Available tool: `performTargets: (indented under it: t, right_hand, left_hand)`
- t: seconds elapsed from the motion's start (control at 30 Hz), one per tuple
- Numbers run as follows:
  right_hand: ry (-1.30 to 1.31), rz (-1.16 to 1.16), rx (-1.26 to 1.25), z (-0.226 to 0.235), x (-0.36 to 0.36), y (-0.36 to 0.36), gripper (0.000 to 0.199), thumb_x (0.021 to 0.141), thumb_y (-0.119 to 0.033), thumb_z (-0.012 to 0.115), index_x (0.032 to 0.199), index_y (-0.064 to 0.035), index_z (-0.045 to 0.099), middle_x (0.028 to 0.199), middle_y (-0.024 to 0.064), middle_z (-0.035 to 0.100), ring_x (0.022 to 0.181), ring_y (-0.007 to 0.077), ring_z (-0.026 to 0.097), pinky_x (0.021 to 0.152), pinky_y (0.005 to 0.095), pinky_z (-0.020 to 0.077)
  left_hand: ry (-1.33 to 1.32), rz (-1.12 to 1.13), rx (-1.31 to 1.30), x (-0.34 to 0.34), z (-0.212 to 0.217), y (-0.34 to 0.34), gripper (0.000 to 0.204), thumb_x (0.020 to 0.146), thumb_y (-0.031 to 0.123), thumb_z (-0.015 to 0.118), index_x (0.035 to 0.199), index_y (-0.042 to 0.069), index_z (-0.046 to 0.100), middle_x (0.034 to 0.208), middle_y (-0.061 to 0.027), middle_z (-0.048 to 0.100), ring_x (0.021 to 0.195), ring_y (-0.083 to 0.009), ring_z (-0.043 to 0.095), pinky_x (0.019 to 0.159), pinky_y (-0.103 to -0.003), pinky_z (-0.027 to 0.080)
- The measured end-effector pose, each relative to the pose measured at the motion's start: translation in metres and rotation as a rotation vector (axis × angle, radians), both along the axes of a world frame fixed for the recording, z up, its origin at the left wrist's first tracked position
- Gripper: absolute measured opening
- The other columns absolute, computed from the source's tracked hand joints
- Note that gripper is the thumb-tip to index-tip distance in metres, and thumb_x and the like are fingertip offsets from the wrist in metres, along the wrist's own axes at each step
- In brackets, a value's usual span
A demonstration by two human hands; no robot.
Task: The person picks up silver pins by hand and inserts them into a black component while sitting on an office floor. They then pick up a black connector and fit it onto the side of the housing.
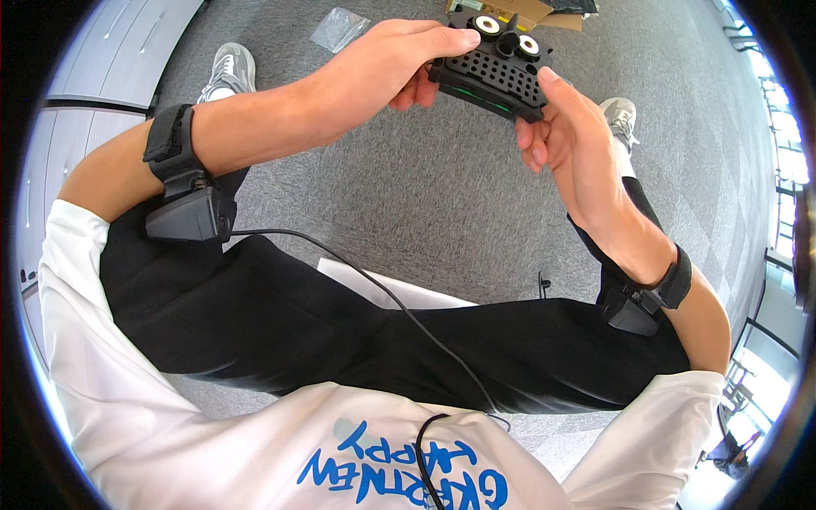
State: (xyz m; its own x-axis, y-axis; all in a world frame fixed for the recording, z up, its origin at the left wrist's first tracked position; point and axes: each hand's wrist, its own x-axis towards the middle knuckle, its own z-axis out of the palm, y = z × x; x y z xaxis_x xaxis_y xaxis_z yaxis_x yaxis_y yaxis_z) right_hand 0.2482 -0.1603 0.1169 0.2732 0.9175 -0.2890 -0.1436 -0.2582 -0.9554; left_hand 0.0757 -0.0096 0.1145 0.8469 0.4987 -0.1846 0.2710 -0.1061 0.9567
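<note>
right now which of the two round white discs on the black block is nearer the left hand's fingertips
The upper-left white disc on the black perforated block; the left hand has a fingertip almost touching it. The other disc sits toward the right hand.

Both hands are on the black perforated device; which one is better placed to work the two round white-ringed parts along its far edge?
Probably the left hand: its fingertips already reach over the black device beside the round parts. The right hand grips the near right end, supporting it.
</note>
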Motion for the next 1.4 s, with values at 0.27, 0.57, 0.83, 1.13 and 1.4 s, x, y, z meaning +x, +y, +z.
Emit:
performTargets:
  t: [0.27,0.57,0.83,1.13,1.4]
  right_hand:
    - [0.019,0.012,-0.016,-0.004,0.002,0.0,0.038,0.098,-0.04,0.055,0.09,-0.0033,0.059,0.069,0.0051,0.058,0.055,0.0077,0.048,0.053,0.0242,0.0408]
    - [0.006,0.004,-0.027,-0.006,0.004,0.0,0.03,0.096,-0.033,0.056,0.085,-0.0049,0.059,0.068,0.0036,0.058,0.055,0.0074,0.049,0.053,0.0241,0.0403]
    - [-0.057,0.062,-0.035,0.002,0.004,-0.002,0.025,0.099,-0.03,0.054,0.087,-0.0081,0.053,0.067,0.0027,0.053,0.058,0.0068,0.041,0.057,0.024,0.0347]
    - [-0.037,0.008,-0.056,0.0,0.005,0.0,0.035,0.097,-0.037,0.056,0.084,-0.0042,0.059,0.065,0.0039,0.056,0.053,0.009,0.047,0.053,0.025,0.038]
    - [0.059,0.053,-0.175,-0.02,0.016,0.004,0.052,0.098,-0.052,0.05,0.083,-0.0039,0.059,0.065,0.0046,0.057,0.052,0.0104,0.048,0.051,0.0259,0.0387]
  left_hand:
    - [0.022,-0.042,-0.031,0.0,-0.003,0.003,0.05,0.097,0.058,0.048,0.088,0.01,0.06,0.064,0.003,0.049,0.058,-0.0048,0.045,0.054,-0.021,0.034]
    - [0.033,-0.049,0.056,0.001,-0.002,0.001,0.044,0.095,0.053,0.055,0.09,0.009,0.06,0.065,0.0041,0.05,0.058,-0.0028,0.046,0.053,-0.019,0.035]
    - [0.024,-0.064,0.093,0.001,0.0,-0.001,0.041,0.094,0.051,0.057,0.09,0.01,0.059,0.065,0.0046,0.051,0.057,-0.0024,0.046,0.052,-0.019,0.034]
    - [0.04,-0.06,0.109,0.002,-0.002,0.001,0.044,0.096,0.053,0.054,0.089,0.01,0.059,0.064,0.0048,0.05,0.057,-0.0028,0.046,0.052,-0.02,0.034]
    - [0.151,-0.052,-0.078,0.001,-0.01,0.002,0.057,0.097,0.059,0.046,0.071,0.011,0.061,0.061,0.0016,0.055,0.053,-0.0061,0.047,0.05,-0.023,0.033]
